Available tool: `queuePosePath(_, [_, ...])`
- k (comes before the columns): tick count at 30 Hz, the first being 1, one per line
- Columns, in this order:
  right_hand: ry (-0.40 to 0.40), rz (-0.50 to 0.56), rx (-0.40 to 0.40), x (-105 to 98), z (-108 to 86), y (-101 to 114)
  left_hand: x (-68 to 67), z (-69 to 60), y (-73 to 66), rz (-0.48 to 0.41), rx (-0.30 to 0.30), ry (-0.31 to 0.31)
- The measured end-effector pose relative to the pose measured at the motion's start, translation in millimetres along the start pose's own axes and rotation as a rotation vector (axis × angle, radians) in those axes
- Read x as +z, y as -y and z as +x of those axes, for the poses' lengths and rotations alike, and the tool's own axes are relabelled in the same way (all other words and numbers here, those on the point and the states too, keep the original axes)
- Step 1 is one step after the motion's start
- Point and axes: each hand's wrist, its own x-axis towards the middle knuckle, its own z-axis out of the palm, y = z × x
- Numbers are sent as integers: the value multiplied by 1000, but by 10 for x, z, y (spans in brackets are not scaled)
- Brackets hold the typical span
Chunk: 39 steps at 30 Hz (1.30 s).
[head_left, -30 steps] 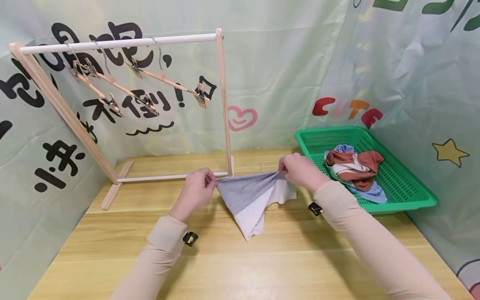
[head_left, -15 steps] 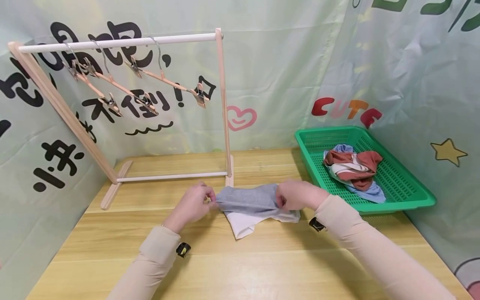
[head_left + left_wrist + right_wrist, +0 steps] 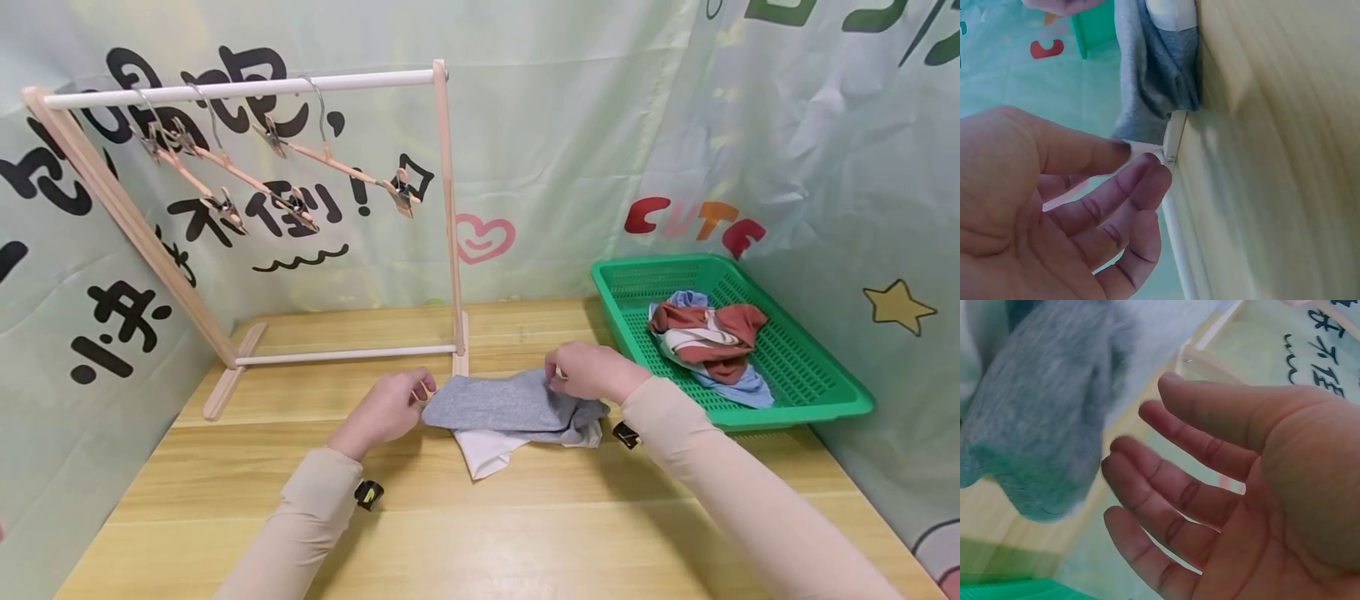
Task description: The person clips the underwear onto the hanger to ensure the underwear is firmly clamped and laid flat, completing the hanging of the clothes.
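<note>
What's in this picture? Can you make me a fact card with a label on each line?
Cloth: grey and white, bunched on the table
Left hand: holding nothing, near the cloth's left end
Right hand: holding nothing, near its right part
Rack: at left, with three bare hangers
Basket: green, at right, with clothes inside
</note>
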Motion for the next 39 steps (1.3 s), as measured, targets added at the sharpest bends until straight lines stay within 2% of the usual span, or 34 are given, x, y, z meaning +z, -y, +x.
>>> queuePosePath(6, [3, -66, -2, 116, 97, -75, 52, 11, 40, -42, -20, 26])
queuePosePath(13, [34, -55, 18, 160, 101, -108, 85, -3, 44, -86, -80, 59])
queuePosePath(18, [35, -53, 18, 174, 87, -125, 113, -21, 46, -118, -87, 95])
queuePosePath(25, [75, 7, 11, 216, 85, -132, 168, -13, 82, -119, -89, 77])
queuePosePath(29, [59, -6, 23, 113, 74, -140, 132, -8, 85, -147, -112, 37])
queuePosePath(31, [-1, -16, 30, -1, 58, -136, 73, -2, 82, -157, -136, -19])
queuePosePath(34, [-207, -36, 26, -193, 15, -124, -66, 5, 77, -170, -151, -167])
queuePosePath(37, [-464, -52, 5, -354, -63, -94, -227, -4, 77, -163, -118, -339])
queuePosePath(39, [-542, -59, -1, -426, -136, -66, -313, -25, 71, -147, -79, -408])
